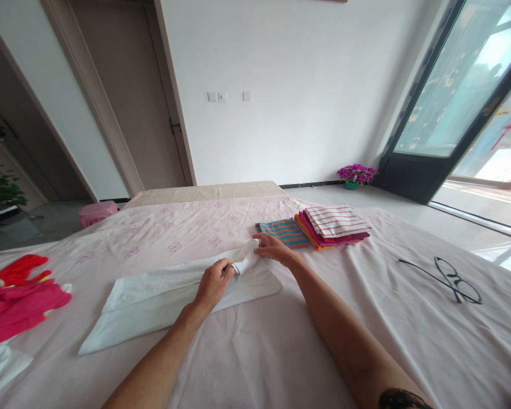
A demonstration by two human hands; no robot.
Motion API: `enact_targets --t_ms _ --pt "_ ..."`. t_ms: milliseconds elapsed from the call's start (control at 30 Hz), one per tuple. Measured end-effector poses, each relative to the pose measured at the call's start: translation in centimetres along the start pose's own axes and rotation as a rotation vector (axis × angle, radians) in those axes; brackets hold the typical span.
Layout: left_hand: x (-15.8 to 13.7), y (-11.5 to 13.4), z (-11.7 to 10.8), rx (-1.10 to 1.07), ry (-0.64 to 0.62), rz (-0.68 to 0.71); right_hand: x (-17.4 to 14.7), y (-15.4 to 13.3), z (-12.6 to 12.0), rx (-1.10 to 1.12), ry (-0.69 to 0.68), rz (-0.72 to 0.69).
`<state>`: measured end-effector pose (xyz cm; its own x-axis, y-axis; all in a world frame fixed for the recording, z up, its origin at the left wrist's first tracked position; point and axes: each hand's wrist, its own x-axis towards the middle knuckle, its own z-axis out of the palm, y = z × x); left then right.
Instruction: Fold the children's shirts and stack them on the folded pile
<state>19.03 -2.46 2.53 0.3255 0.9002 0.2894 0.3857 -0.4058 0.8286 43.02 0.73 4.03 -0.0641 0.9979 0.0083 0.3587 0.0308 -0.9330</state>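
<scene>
Noted pale pink, flower-printed cloth sheet (247, 363); on it saw flattened white fabric garment (153, 307), folded multicoloured striped-topped fabric pile (334, 224), black-framed eyeglasses (453, 276), crumpled red-and-pink clothing (23, 307).

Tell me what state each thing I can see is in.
White garment: laid out, bunched between left hand and right hand
Blue-striped cloth: folded
Red-striped cloth: folded, stacked
Red clothes: crumpled
Eyeglasses: one temple extended
Floral cover: wrinkled
Brown door: shut
Glass door: open
Purple flowers: in bloom
</scene>
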Motion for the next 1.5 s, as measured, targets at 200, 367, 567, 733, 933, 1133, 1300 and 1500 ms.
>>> enact_targets --t_ms 200,367,567,733,933,1133,1300,1500 --pt "-0.3 -0.7 0.3 0.081 -0.001 0.088 -0.4 -1.0 1.9 0.326 0.065 -0.040" --pt "-0.5 -0.6 0.2 0.133 -0.044 0.181 -0.3 -1.3 2.7 0.209 0.179 0.174" --pt "-0.7 -0.1 0.0 0.165 -0.082 0.197 -0.9 -1.2 1.8 -0.040 0.054 0.189" --pt "-0.7 -0.3 -0.3 0.089 -0.028 0.199 -1.5 -1.0 0.8 -0.275 -0.069 0.222" --pt "0.1 -1.8 -1.1 0.307 0.106 0.066 -2.5 -3.6 -0.7 -0.676 -0.110 0.270" --pt "-0.4 -1.4 -0.6 0.610 -0.059 0.113 -2.1 -3.9 2.2 -1.060 0.134 -0.176" --pt "-1.2 -2.1 -0.9 0.696 -0.192 0.172 -1.7 -1.0 3.9 -1.130 -0.163 -0.166" --pt "-2.0 -1.3 -2.0 0.699 -0.351 0.146 -2.0 -1.5 5.2 -1.165 0.094 -0.232"
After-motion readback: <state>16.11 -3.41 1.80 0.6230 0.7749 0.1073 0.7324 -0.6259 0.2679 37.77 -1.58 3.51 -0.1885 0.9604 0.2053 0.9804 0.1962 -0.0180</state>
